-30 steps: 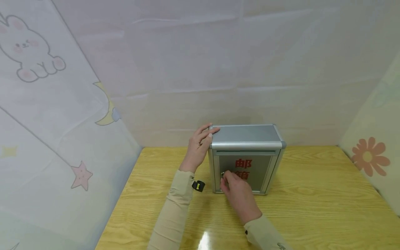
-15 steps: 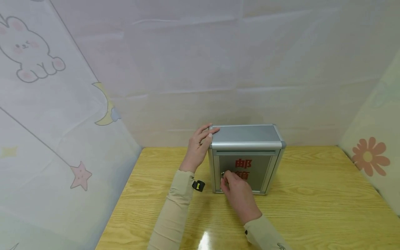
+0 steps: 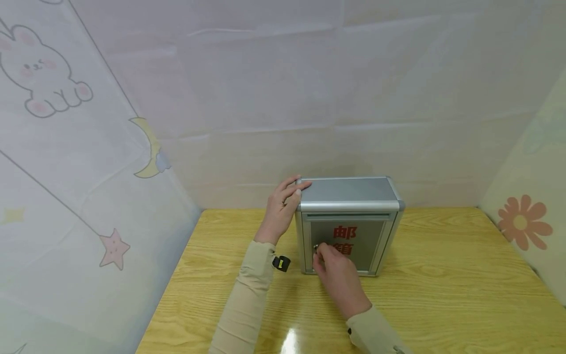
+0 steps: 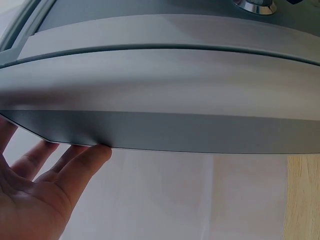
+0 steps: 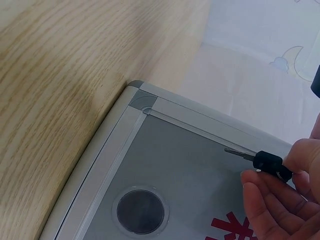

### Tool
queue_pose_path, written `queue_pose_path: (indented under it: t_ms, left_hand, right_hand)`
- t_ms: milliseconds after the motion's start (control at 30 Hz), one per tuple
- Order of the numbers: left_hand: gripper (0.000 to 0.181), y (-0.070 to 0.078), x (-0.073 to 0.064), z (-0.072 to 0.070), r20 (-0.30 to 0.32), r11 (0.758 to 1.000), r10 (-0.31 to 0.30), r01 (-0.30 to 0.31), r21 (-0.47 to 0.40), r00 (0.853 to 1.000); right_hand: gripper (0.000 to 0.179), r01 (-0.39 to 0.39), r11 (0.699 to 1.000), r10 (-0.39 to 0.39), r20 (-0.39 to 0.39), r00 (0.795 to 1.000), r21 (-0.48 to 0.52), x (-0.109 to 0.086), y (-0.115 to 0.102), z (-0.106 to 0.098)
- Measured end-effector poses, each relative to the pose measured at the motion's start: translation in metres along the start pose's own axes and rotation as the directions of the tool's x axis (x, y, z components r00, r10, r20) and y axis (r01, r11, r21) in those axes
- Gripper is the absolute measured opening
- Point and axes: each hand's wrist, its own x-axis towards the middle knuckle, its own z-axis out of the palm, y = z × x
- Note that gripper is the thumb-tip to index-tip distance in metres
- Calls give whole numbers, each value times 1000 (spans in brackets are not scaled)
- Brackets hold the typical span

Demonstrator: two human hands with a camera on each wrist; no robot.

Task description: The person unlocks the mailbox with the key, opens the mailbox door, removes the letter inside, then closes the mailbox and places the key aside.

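Observation:
A grey metal mailbox (image 3: 349,191) with red characters on its front door stands upright on the table. My left hand (image 3: 277,211) rests on its upper left corner, the fingers lying over the top edge; the left wrist view shows those fingers (image 4: 82,167) spread along the side. My right hand (image 3: 338,273) is at the small round lock (image 3: 316,247) on the left part of the door. In the right wrist view this hand pinches a black-headed key (image 5: 267,161), whose metal blade points away from the fingers over the door. The chrome lock rim (image 4: 256,6) shows in the left wrist view.
The wooden table (image 3: 442,295) reaches back to a pale fabric wall (image 3: 265,98). Printed side walls stand left and right. A dark round window (image 5: 140,211) sits low in the mailbox door, and a letter slot (image 3: 349,216) runs across its upper front.

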Motion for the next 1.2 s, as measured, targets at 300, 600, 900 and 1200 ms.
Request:
queue_pose_path:
  t_ms: [300,600,900,1200]
  left_hand:
    - [34,6,0,-2,12,1000,-2,3,-11,1000]
    - [34,8,0,-2,20,1000,-10,10,-1,1000]
    - [35,5,1,-3,18,1000,-9,9,1,1000]
    - [34,6,1,-2,24,1000,-7,7,0,1000]
  right_hand:
    - [25,17,1000,-17,2,1000,0,-5,0,-3]
    - [26,-7,999,6,27,1000,31,-14,-2,-10]
    - [26,-3,999,1,34,999,51,-23,-3,-18]
    - [27,-10,998,9,16,1000,61,-36,-4,-28]
